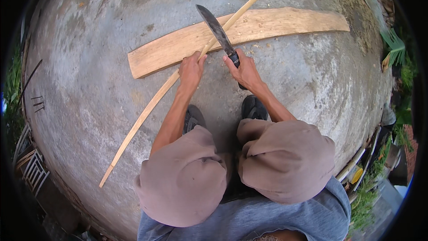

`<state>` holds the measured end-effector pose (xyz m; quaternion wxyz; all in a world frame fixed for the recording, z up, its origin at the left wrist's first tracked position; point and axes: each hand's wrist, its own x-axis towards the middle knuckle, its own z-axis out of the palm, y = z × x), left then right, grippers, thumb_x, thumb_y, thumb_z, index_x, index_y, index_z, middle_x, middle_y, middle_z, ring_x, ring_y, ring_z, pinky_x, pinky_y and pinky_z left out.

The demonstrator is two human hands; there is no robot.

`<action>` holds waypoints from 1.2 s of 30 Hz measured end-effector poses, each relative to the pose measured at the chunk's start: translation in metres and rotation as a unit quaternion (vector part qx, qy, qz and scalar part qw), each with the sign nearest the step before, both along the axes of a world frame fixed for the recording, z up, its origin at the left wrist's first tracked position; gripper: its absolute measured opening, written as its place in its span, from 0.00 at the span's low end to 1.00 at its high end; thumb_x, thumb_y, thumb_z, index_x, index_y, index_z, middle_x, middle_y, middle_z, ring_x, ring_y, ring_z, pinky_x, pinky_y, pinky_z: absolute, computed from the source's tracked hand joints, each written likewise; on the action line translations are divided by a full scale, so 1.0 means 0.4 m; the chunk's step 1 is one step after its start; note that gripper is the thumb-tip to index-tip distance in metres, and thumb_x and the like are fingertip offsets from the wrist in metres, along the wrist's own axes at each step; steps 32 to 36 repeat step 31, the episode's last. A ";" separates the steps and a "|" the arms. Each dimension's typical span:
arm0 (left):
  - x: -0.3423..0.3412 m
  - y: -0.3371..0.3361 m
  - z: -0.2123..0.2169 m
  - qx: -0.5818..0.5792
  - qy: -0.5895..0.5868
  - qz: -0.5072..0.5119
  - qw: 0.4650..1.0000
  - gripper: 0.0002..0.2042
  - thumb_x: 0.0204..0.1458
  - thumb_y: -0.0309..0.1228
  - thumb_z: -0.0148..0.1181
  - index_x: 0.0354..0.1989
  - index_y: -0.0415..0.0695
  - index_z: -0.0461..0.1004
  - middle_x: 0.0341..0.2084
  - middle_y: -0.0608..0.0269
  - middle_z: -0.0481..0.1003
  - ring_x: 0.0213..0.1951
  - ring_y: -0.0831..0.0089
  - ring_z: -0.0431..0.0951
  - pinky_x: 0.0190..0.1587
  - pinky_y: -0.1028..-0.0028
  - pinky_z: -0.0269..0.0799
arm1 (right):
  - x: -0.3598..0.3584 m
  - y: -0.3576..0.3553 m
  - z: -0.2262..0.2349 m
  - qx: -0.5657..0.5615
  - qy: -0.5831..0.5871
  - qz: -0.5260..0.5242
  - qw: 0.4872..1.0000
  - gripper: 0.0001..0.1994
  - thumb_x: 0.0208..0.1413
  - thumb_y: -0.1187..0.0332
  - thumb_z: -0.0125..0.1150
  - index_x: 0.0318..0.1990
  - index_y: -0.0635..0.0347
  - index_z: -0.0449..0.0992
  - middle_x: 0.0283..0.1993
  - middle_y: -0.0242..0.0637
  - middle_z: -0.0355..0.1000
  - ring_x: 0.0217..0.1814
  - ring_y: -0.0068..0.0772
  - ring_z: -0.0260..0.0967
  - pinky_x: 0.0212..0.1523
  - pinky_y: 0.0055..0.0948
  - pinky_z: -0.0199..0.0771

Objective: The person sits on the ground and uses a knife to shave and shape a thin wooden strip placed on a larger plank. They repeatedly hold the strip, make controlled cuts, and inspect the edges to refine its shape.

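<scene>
A long thin strip of pale wood (151,105) runs slantwise from the lower left to the far right, and my left hand (191,70) is closed around its middle. Under the strip's far half lies a broad wooden plank (285,24), flat on the ground, with small shavings on it. My right hand (244,68) grips the black handle of a large knife (216,27). Its dark, wide blade points away and to the left, over the plank and next to the strip. Whether the blade touches the strip I cannot tell.
Stained grey concrete floor (89,76) spreads all around. My black shoes (254,107) stand close behind my hands. Several nails (38,103) lie at the left. Green leaves (392,47) edge the right side, and a white slatted frame (34,172) sits at the lower left edge.
</scene>
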<state>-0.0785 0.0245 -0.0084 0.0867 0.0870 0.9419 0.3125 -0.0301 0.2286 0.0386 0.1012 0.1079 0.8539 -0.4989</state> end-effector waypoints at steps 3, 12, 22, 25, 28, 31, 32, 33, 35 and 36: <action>0.015 0.002 -0.008 -0.017 0.038 0.004 0.999 0.14 0.65 0.40 0.58 0.38 0.38 0.75 0.28 0.40 0.79 0.35 0.38 0.80 0.37 0.48 0.72 | -0.003 -0.009 0.010 0.035 0.050 0.015 0.998 0.20 0.64 0.55 0.64 0.41 0.69 0.74 0.28 0.58 0.75 0.31 0.62 0.76 0.34 0.50 0.73; 0.026 0.014 -0.022 -0.057 0.093 -0.004 0.994 0.13 0.67 0.39 0.56 0.41 0.40 0.74 0.30 0.42 0.80 0.35 0.40 0.80 0.36 0.49 0.74 | -0.012 -0.014 -0.005 0.077 0.096 0.045 0.991 0.20 0.65 0.55 0.63 0.45 0.68 0.71 0.29 0.59 0.76 0.33 0.66 0.76 0.34 0.54 0.73; 0.024 0.016 -0.027 -0.052 0.096 -0.006 0.994 0.12 0.67 0.38 0.55 0.39 0.40 0.73 0.30 0.42 0.80 0.34 0.40 0.80 0.36 0.48 0.74 | -0.033 -0.018 -0.024 0.085 0.040 0.064 0.993 0.20 0.64 0.55 0.62 0.44 0.68 0.72 0.30 0.57 0.77 0.34 0.64 0.77 0.35 0.52 0.74; 0.027 0.012 -0.022 -0.048 0.093 -0.010 0.994 0.12 0.67 0.37 0.55 0.39 0.40 0.73 0.30 0.41 0.80 0.35 0.40 0.80 0.36 0.48 0.74 | -0.037 -0.031 0.020 0.050 0.037 0.031 0.998 0.22 0.64 0.54 0.63 0.46 0.69 0.73 0.31 0.57 0.78 0.37 0.63 0.78 0.39 0.53 0.75; 0.023 0.012 -0.017 -0.056 0.063 -0.006 0.996 0.12 0.67 0.38 0.55 0.40 0.40 0.73 0.31 0.41 0.80 0.36 0.40 0.80 0.37 0.48 0.74 | -0.039 -0.015 -0.035 0.098 0.018 0.071 0.992 0.24 0.63 0.53 0.64 0.48 0.70 0.74 0.33 0.57 0.79 0.39 0.62 0.79 0.41 0.52 0.76; 0.021 0.013 -0.014 -0.038 0.046 0.008 0.998 0.13 0.67 0.40 0.56 0.40 0.40 0.73 0.32 0.40 0.80 0.37 0.40 0.81 0.40 0.48 0.74 | -0.041 -0.007 -0.062 0.054 -0.010 0.073 0.996 0.25 0.61 0.52 0.67 0.53 0.66 0.75 0.35 0.59 0.80 0.41 0.64 0.80 0.47 0.53 0.78; 0.021 0.013 -0.014 -0.038 0.046 0.008 0.998 0.13 0.67 0.40 0.56 0.40 0.40 0.73 0.32 0.40 0.80 0.37 0.40 0.81 0.40 0.48 0.74 | -0.041 -0.007 -0.062 0.054 -0.010 0.073 0.996 0.25 0.61 0.52 0.67 0.53 0.66 0.75 0.35 0.59 0.80 0.41 0.64 0.80 0.47 0.53 0.78; 0.021 0.013 -0.014 -0.038 0.046 0.008 0.998 0.13 0.67 0.40 0.56 0.40 0.40 0.73 0.32 0.40 0.80 0.37 0.40 0.81 0.40 0.48 0.74 | -0.041 -0.007 -0.062 0.054 -0.010 0.073 0.996 0.25 0.61 0.52 0.67 0.53 0.66 0.75 0.35 0.59 0.80 0.41 0.64 0.80 0.47 0.53 0.78; 0.021 0.013 -0.014 -0.038 0.046 0.008 0.998 0.13 0.67 0.40 0.56 0.40 0.40 0.73 0.32 0.40 0.80 0.37 0.40 0.81 0.40 0.48 0.74 | -0.041 -0.007 -0.062 0.054 -0.010 0.073 0.996 0.25 0.61 0.52 0.67 0.53 0.66 0.75 0.35 0.59 0.80 0.41 0.64 0.80 0.47 0.53 0.78; 0.021 0.013 -0.014 -0.038 0.046 0.008 0.998 0.13 0.67 0.40 0.56 0.40 0.40 0.73 0.32 0.40 0.80 0.37 0.40 0.81 0.40 0.48 0.74 | -0.041 -0.007 -0.062 0.054 -0.010 0.073 0.996 0.25 0.61 0.52 0.67 0.53 0.66 0.75 0.35 0.59 0.80 0.41 0.64 0.80 0.47 0.53 0.78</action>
